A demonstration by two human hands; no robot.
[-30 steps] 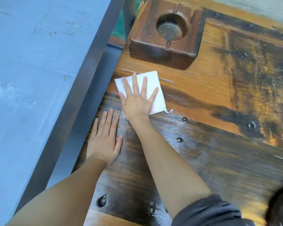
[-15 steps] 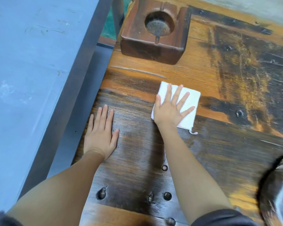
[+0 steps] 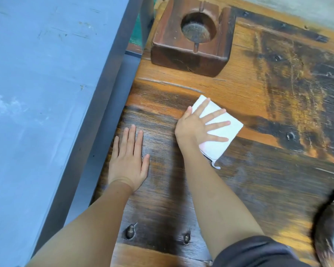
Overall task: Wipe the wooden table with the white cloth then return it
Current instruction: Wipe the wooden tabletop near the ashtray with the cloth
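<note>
Two bare hands lie on the wooden table [image 3: 258, 105]. The right hand [image 3: 198, 125] is flat with its fingers [image 3: 217, 123] spread wide, and it presses down on the white cloth [image 3: 223, 132]. The cloth is folded into a square and sits near the middle of the table, turned a bit like a diamond. A small loose bit of it hangs out at the near corner (it looks like a thread or tag, too small to tell).

The left hand [image 3: 128, 160] is also flat on the table, palm down, with its fingers close together and nothing under it. It rests near the table's left edge, just beside the right arm but not touching it.

At the far side of the table stands a chunky wooden ashtray [image 3: 191, 35] with a round hole in its top. It is well apart from the cloth. A big grey surface [image 3: 46, 93] runs along the left of the table.
</note>
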